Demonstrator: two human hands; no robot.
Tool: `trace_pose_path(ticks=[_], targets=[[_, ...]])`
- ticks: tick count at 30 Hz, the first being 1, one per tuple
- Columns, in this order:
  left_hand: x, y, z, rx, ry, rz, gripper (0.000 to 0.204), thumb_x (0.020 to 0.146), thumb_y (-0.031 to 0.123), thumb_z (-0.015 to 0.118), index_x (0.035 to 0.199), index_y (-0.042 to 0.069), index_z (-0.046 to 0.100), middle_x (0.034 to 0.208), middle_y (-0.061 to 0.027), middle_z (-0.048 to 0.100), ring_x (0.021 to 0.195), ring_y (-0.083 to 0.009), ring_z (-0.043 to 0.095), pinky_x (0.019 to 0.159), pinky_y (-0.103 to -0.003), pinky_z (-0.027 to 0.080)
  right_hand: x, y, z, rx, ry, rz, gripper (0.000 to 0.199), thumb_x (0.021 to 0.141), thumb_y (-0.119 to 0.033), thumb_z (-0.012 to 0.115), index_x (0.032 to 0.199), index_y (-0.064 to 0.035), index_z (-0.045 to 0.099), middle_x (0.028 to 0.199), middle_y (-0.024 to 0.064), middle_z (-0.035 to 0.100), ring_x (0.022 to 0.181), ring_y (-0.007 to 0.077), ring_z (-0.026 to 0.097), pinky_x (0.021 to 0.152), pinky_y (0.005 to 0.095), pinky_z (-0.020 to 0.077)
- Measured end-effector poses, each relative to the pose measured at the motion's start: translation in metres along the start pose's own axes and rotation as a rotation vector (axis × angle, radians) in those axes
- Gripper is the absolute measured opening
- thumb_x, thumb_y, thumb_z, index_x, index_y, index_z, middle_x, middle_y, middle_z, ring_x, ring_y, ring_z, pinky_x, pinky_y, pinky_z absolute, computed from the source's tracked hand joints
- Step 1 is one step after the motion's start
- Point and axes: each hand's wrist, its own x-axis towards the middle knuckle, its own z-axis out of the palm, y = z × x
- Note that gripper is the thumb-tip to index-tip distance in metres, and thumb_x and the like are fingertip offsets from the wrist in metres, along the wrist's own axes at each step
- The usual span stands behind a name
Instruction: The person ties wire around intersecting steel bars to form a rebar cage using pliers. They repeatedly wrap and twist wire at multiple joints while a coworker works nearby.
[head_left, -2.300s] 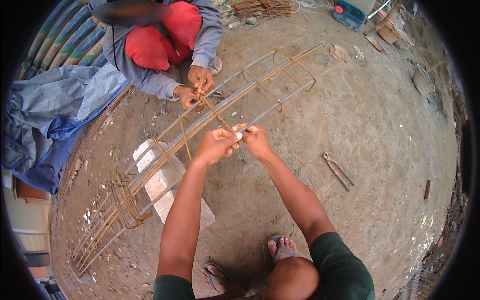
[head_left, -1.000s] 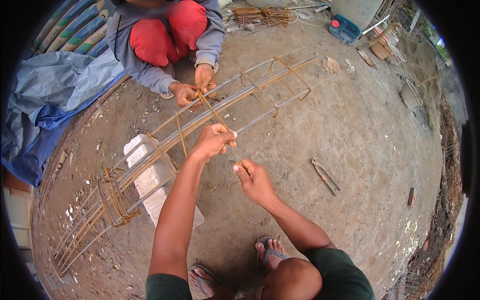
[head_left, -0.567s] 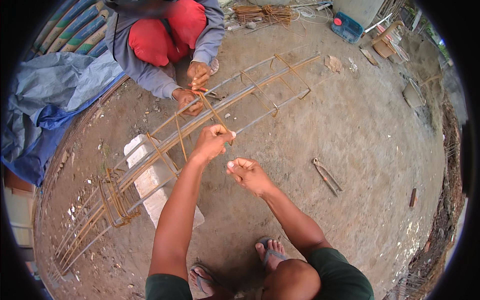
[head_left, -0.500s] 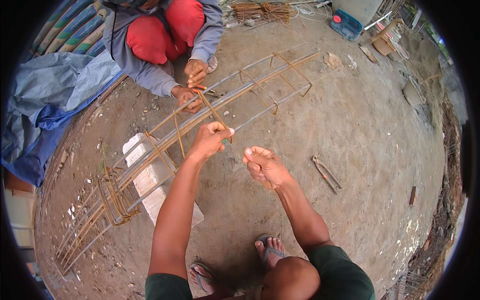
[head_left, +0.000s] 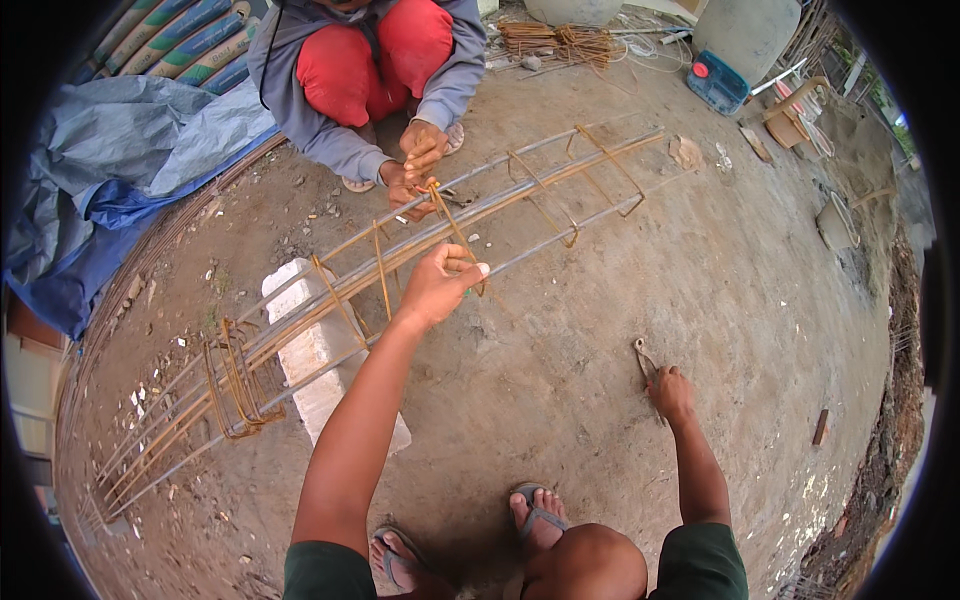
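A long rebar cage (head_left: 400, 250) of straight bars and rusty square stirrups lies slanting across the ground. My left hand (head_left: 440, 285) is closed on the near corner of one stirrup (head_left: 456, 228), where it meets the front bar. Off to the right, my right hand (head_left: 672, 392) grips the handles of the pincers (head_left: 643, 357) on the ground; their jaws point away from me. Across the cage, a co-worker's hands (head_left: 420, 165) work at the far corner of the same stirrup, holding a tool that they partly hide.
A white block (head_left: 345, 385) props up the cage, and several stirrups bunch at its left end. A co-worker in red trousers (head_left: 375, 60) squats behind it. A blue tarp (head_left: 150, 150) lies at left; a blue container (head_left: 718, 88) and buckets (head_left: 836, 220) stand far right.
My right hand has moved right and down from beside the stirrup and taken hold of the pincers. My left hand keeps its hold. The view has shifted slightly.
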Motion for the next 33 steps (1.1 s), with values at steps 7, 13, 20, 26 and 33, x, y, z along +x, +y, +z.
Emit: trace_pose_path(ticks=[7,13,20,26,33], targets=[[-0.079,-0.020,-0.078,0.941,0.174,0.679,0.047,0.087,0.032,0.082,0.127,0.009,0.069,0.139,-0.0099,0.063,0.122,-0.0338,0.062,0.104,-0.048,0.048,-0.014,-0.040,0.004,1.212,-0.414,0.257,0.039,0.101,-0.031,0.059,0.120,0.0027,0.062,0.090,0.0115,0.071,0.078,0.0265,0.065,0.071,0.0416,0.0520],[-0.087,-0.049,-0.109,1.106,0.060,0.699,0.054,0.084,0.038,0.083,0.130,0.012,0.071,0.153,-0.0108,0.050,0.131,-0.0353,0.053,0.109,-0.049,0.042,-0.032,-0.151,-0.117,1.281,-0.564,-0.152,0.037,0.102,-0.017,0.056,0.136,-0.0025,0.058,0.103,0.0096,0.074,0.080,0.0175,0.062,0.074,0.0387,0.0512],[-0.099,-0.041,-0.068,1.084,0.242,0.726,0.047,0.094,0.034,0.075,0.132,0.008,0.069,0.150,-0.0110,0.053,0.134,-0.0346,0.052,0.113,-0.050,0.038,-0.035,-0.229,-0.189,0.539,-0.178,-0.544,0.066,0.096,-0.015,0.060,0.159,-0.0093,0.042,0.113,0.0244,0.072,0.107,0.0397,0.067,0.091,0.0452,0.0528],[-0.051,-0.029,-0.002,0.680,0.198,0.561,0.042,0.100,0.036,0.068,0.129,0.006,0.070,0.121,-0.0110,0.071,0.117,-0.0283,0.065,0.101,-0.044,0.049,-0.043,-0.237,-0.200,0.329,-0.116,-0.608,0.071,0.092,-0.008,0.060,0.160,-0.0080,0.040,0.120,0.0256,0.071,0.112,0.0416,0.069,0.094,0.0490,0.0549],[-0.004,-0.011,-0.006,0.175,-0.167,0.026,0.037,0.104,0.037,0.066,0.114,0.003,0.075,0.098,-0.0040,0.078,0.076,-0.0117,0.071,0.069,-0.033,0.054,-0.038,-0.242,-0.189,0.205,0.004,-0.655,0.070,0.093,-0.009,0.060,0.159,-0.0089,0.040,0.112,0.0249,0.072,0.111,0.0404,0.069,0.096,0.0491,0.0554]])
